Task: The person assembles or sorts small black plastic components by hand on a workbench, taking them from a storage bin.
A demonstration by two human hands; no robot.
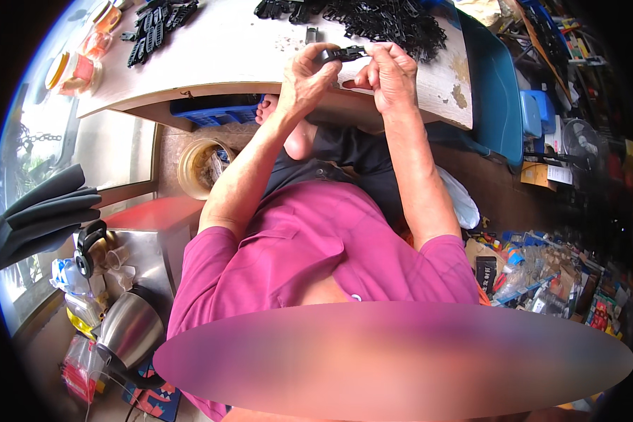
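Over the near part of the table, my left hand [307,83] is closed around one end of a small black plastic part [346,53], long and narrow with gaps in it. Thumb and fingers of my right hand [394,76] pinch its other end, so the part lies level between both hands. Just beyond them a small grey piece [311,34] rests on the tabletop. A large heap of similar black plastic parts [401,32] spreads behind my right hand. Farther left lies a smaller bunch of ribbed black strips [151,32].
Jars with orange lids [74,74] stand at the table's left end. Below the table are a blue crate [214,112] and a round bin [198,169]. A teal plastic tub [496,98] borders the table's right side. A steel kettle [130,327] sits at lower left.
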